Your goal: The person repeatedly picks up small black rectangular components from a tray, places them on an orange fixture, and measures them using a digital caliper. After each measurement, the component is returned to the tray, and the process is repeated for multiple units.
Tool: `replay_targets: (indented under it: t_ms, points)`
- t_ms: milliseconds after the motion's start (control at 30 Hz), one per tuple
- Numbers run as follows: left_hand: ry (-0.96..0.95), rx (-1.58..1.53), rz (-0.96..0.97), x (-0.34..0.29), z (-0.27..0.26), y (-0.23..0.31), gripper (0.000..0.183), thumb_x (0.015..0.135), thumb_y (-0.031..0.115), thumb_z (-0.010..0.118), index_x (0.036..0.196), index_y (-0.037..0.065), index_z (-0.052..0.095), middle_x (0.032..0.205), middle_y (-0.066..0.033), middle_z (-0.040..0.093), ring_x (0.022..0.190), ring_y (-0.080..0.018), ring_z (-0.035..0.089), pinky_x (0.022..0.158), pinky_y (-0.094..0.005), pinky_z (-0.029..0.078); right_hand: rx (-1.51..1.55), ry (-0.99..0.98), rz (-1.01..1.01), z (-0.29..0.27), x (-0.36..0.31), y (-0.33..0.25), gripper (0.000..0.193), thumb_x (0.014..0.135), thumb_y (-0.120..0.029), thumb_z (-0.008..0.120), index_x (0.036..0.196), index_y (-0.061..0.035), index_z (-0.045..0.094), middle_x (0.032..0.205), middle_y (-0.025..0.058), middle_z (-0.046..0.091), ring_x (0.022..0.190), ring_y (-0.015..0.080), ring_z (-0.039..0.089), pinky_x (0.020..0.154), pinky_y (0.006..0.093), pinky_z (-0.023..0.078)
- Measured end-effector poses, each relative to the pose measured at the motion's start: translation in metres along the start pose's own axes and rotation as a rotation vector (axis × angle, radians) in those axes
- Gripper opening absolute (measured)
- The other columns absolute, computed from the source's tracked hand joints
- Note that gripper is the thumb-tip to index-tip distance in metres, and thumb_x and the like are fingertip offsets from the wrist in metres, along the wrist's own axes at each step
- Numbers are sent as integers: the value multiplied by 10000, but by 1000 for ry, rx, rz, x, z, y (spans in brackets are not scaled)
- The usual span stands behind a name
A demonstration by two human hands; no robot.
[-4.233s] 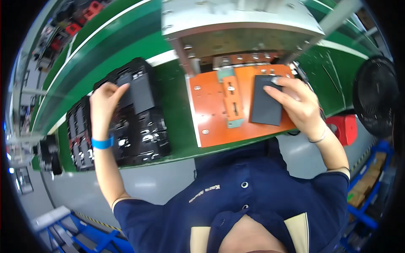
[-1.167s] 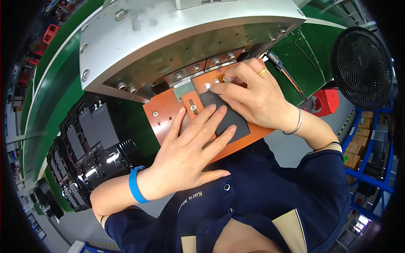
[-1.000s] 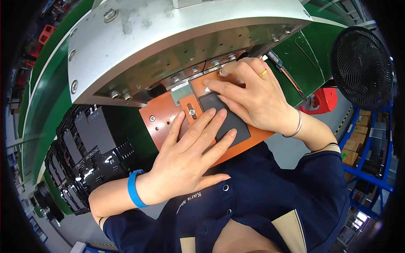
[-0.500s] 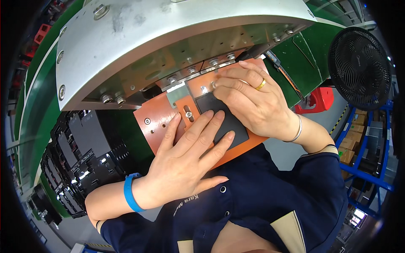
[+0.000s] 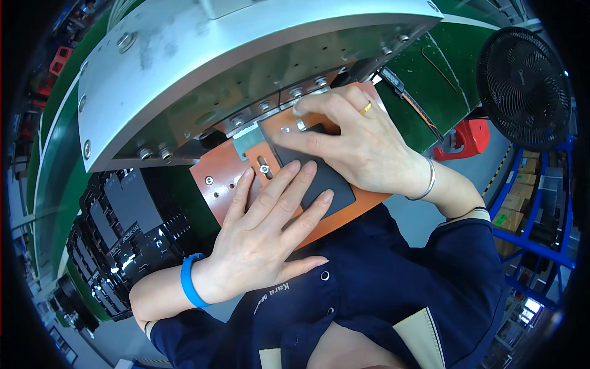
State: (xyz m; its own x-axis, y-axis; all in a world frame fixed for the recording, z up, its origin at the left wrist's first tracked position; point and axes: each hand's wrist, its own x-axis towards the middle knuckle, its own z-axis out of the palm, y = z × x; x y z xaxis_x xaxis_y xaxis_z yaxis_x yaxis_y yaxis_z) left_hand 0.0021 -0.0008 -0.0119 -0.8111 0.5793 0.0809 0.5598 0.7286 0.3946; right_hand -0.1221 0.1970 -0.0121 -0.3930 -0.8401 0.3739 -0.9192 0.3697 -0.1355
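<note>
A thin, flat dark grey piece (image 5: pixel 335 187) lies on an orange fixture plate (image 5: pixel 212 163), beneath the metal frame. My left hand (image 5: pixel 258 230) is spread flat, its fingertips touching the dark piece and a slotted orange block (image 5: pixel 258 161) with a screw. Bent over the far part of the plate, my right hand (image 5: pixel 372 147) has two digits apart: one reaches toward the dark piece's far left corner, the other points at the clamp bar. Its remaining fingers are partly hidden. Nothing held shows in either hand.
A large silver metal frame (image 5: pixel 184 67) arches over the plate's far side, with a row of bolts below. Stacked black trays (image 5: pixel 132 215) stand left. Digital calipers (image 5: pixel 409 101) lie on the green table (image 5: pixel 448 80). At right are a black fan (image 5: pixel 522 89) and red stool (image 5: pixel 464 140).
My right hand has moved slightly left and its bunched fingers have spread, one now reaching out toward the dark piece's corner. My left hand stays flat in place. The view has shifted a little.
</note>
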Motion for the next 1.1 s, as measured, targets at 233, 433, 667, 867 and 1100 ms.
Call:
replay_targets:
  t_ms: [233, 433, 667, 867, 1100]
  points:
    - [6, 18, -10, -1, 0, -2, 785, 731, 691, 652, 1327, 187, 577, 1446, -169, 440, 1362, -386, 362, 1132, -578, 174, 232, 111, 49, -4, -24, -1, 353, 761, -146, 709, 1109, -139, 659, 1116, 69, 570, 874, 242, 565, 731, 339, 468]
    - [11, 53, 2, 0, 0, -1, 779, 731, 688, 656, 1321, 186, 581, 1439, -170, 448, 1364, -384, 358, 1138, -568, 173, 150, -16, 53, 2, -5, -1, 355, 782, -118, 690, 1130, -184, 659, 1103, 59, 543, 960, 246, 513, 740, 349, 455]
    - [10, 27, 3, 1, 3, -1, 784, 724, 689, 662, 1320, 186, 583, 1439, -171, 448, 1366, -386, 352, 1133, -579, 183, 149, -40, 52, 9, -4, -1, 378, 803, -120, 677, 1165, -230, 662, 1172, 59, 522, 1029, 250, 474, 767, 328, 466]
    - [12, 38, 0, 1, -1, -1, 790, 722, 684, 666, 1315, 168, 584, 1435, -182, 449, 1366, -395, 349, 1122, -594, 188, 207, 82, 47, 11, -1, 1, 386, 799, -122, 667, 1181, -165, 636, 1101, 77, 547, 961, 247, 537, 741, 364, 450]
    - [8, -10, -44, -1, -3, -4, 829, 709, 713, 657, 1322, 161, 575, 1454, -184, 424, 1377, -416, 321, 1114, -604, 187, 387, -38, 55, -19, -42, -4, 475, 706, -351, 783, 1072, -73, 667, 1247, 139, 574, 1044, 308, 619, 875, 401, 507]
